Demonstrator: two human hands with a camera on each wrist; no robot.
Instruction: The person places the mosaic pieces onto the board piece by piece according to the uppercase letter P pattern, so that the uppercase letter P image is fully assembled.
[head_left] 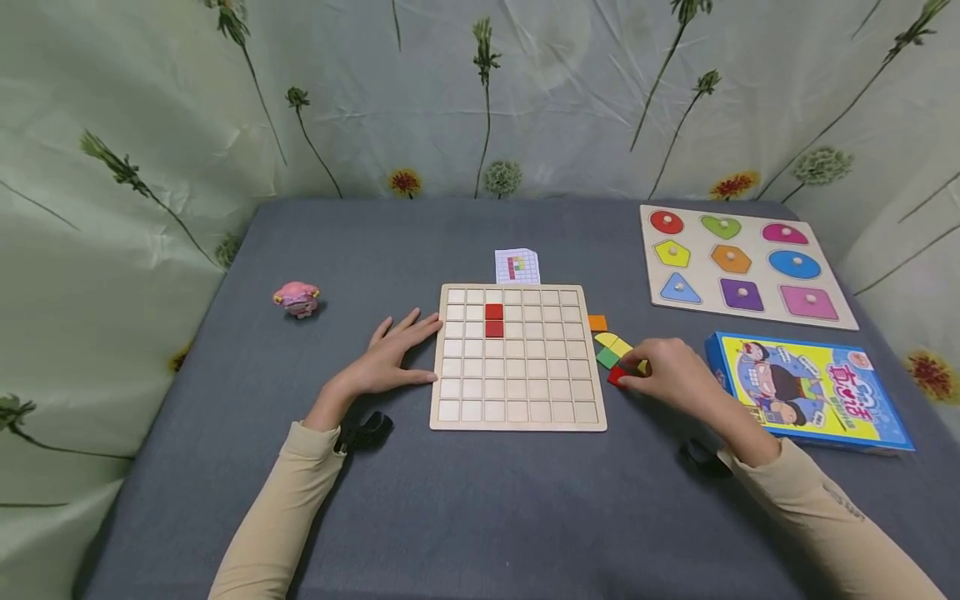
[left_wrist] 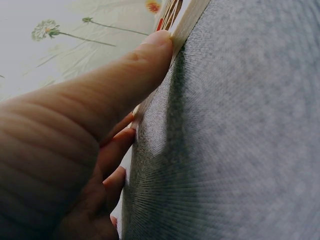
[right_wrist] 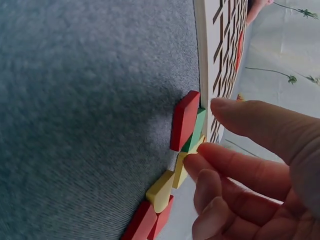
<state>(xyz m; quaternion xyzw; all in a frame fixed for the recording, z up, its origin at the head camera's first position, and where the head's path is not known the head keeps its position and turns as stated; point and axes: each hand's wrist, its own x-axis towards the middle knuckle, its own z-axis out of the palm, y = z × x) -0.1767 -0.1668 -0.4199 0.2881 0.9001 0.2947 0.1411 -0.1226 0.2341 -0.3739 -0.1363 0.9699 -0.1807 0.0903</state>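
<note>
A wooden grid board lies on the table with two red square tiles set one above the other in its upper part. My left hand is spread at the board's left side, thumb and fingertips touching its edge. Right of the board is a small group of tiles. There my right hand hovers, thumb and index finger apart in the right wrist view. Close by its fingertips lie a red tile, a green tile and a yellow tile. Other red tiles sit partly below the hand.
A printed pattern card lies behind the board, and an orange tile sits off its right edge. On the right are a shape-puzzle board and a blue-and-yellow box. A pink toy figure stands at the left.
</note>
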